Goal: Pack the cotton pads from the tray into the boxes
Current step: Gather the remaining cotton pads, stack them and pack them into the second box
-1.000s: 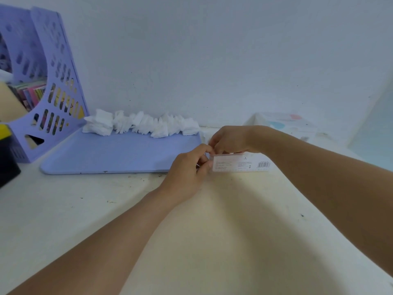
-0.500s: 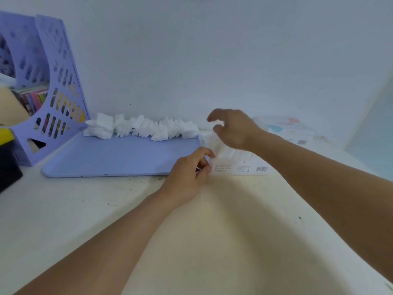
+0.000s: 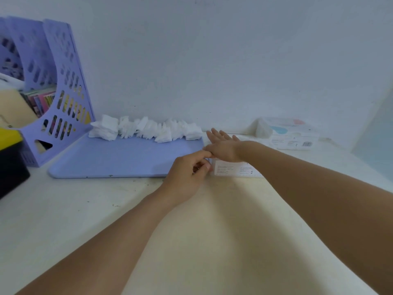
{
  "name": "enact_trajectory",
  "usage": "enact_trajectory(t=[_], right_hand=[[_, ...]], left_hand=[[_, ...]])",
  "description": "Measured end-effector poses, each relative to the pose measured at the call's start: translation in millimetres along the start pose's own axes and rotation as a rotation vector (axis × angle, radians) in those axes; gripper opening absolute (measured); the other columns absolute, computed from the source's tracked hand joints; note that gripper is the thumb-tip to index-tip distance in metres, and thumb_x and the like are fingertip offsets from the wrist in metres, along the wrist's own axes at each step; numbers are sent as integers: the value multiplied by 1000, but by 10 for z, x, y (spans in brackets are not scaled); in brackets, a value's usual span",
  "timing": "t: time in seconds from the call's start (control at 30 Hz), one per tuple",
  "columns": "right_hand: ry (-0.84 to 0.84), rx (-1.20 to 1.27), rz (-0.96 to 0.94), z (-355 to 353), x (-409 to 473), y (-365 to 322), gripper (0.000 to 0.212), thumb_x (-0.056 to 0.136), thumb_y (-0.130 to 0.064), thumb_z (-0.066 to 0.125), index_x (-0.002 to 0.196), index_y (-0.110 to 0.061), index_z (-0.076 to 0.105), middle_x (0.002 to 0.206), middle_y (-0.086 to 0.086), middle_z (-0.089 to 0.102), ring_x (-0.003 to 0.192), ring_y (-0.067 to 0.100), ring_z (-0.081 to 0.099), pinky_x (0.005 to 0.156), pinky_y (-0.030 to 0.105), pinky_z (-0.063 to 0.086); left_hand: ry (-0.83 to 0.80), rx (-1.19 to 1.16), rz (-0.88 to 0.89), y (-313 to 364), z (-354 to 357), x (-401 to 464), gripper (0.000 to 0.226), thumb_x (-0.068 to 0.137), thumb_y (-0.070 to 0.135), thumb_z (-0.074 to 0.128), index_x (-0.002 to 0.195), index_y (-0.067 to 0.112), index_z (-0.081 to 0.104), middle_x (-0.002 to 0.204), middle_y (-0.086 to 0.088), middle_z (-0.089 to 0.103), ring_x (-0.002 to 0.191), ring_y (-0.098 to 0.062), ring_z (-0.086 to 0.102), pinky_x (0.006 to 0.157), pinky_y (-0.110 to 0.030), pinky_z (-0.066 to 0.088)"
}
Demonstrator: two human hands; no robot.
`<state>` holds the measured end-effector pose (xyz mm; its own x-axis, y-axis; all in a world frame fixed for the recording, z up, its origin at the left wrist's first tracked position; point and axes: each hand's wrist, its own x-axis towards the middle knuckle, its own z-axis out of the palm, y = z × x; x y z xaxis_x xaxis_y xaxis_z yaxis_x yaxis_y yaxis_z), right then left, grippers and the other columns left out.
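A cream-white table (image 3: 208, 241) runs up to a plain pale wall, and the small white box (image 3: 234, 169) lying flat on it just past the right end of the tray is where both hands meet. The left hand (image 3: 187, 177) has its fingers curled in at the box's left end, thumb and forefinger pinched together right against the edge; whether they grip a flap or only touch the card I cannot tell from here. The right hand (image 3: 223, 145) lies over the top of the box with its fingers stretched out straight and a little spread, pointing toward the wall, holding nothing; the forearm hides the box's right part. The printed side of the box faces the person, its small text too fine to read.

Left of the box, touching or nearly so, lies the flat lilac tray (image 3: 119, 160), its near part bare. Along the tray's far edge, farther from the box and close to the wall, the white cotton pads (image 3: 146, 130) stand bunched in a ragged row. Well to the right of the box, by the wall, sits a second box (image 3: 291, 135), white with pale blue and pink marks. Beyond the tray's left end stands a lilac slotted file holder (image 3: 57, 92) with coloured books inside, and beside it, at the frame's edge, a black-and-yellow object (image 3: 10, 158).
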<state>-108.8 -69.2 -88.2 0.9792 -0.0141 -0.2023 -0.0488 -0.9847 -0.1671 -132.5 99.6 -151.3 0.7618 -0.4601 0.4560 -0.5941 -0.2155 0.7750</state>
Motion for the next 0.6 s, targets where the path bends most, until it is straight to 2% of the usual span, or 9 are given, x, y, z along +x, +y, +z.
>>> enact_trajectory(t=[0.13, 0.23, 0.3, 0.37, 0.4, 0.5, 0.6], right_hand=[[60, -11, 18, 8, 7, 59, 65, 105, -41, 31, 162, -24, 4, 170, -2, -3, 156, 17, -5, 126, 45, -1], [71, -22, 40, -154, 13, 68, 64, 102, -38, 46, 160, -19, 23, 168, 4, 19, 153, 24, 21, 123, 41, 19], [231, -52, -12, -297, 35, -40, 63, 98, -40, 59, 153, -20, 38, 160, 5, 34, 145, 27, 36, 118, 41, 31], [403, 35, -108, -425, 158, -217, 61, 90, -36, 72, 143, -21, 50, 145, 5, 49, 132, 25, 49, 107, 39, 42], [413, 67, -133, -459, 251, -304, 62, 86, -30, 77, 141, -20, 51, 138, 4, 54, 126, 24, 52, 101, 37, 46], [202, -80, -83, -441, 590, -483, 77, 81, -15, 79, 148, -15, 42, 140, 6, 52, 124, 28, 53, 96, 37, 50], [130, -233, -19, -321, 903, -477, 68, 81, -13, 74, 142, -7, 45, 139, 12, 53, 122, 32, 55, 98, 42, 53]], left_hand=[[53, -47, -16, 23, -112, 6, 32, 95, 10, 65, 108, 39, 70, 88, 11, 74, 88, -4, 68, 84, -14, 52], [274, -48, -88, -66, -308, 96, 25, 93, 13, 66, 106, 33, 71, 84, 12, 72, 84, -2, 67, 79, -13, 51], [442, 26, -146, -168, -475, 127, 19, 93, 14, 66, 106, 26, 71, 84, 13, 70, 87, -6, 67, 79, -17, 52], [511, 109, -200, -291, -615, 120, 22, 91, 14, 66, 112, 19, 70, 91, 9, 69, 94, -12, 67, 85, -26, 54], [517, 143, -221, -340, -658, 108, 24, 90, 13, 67, 114, 17, 69, 95, 6, 69, 96, -14, 67, 87, -31, 54], [500, 201, -244, -405, -675, 93, 27, 89, 14, 68, 116, 17, 68, 101, 4, 68, 100, -16, 64, 90, -38, 54], [439, 266, -229, -415, -607, 87, 28, 90, 20, 69, 117, 22, 65, 104, 8, 66, 102, -14, 63, 90, -39, 54]])
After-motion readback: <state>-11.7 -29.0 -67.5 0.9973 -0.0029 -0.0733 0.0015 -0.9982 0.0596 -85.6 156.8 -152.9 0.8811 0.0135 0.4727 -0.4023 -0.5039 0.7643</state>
